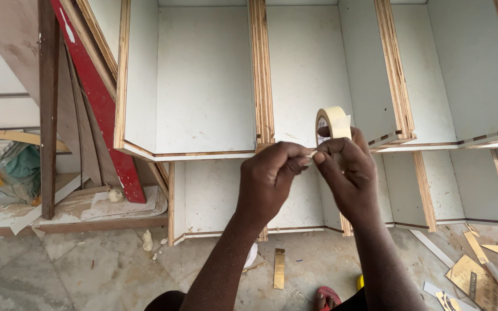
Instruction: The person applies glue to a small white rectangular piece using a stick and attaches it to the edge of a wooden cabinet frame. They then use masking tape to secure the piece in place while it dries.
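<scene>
Cream masking tape roll: held in right hand
Left hand: fingertips pinching the tape's loose end, just beside right thumb
Behind hands: white plywood-edged cabinet

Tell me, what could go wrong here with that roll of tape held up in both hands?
The left hand pinches only a tiny tab pulled from the masking tape roll that the right hand holds, so the tab might tear or slip back onto the roll. The roll sits loosely on the fingers and could drop to the floor. Sharp-looking gold strips lie near the sandalled foot, so stepping forward could be risky.
</scene>
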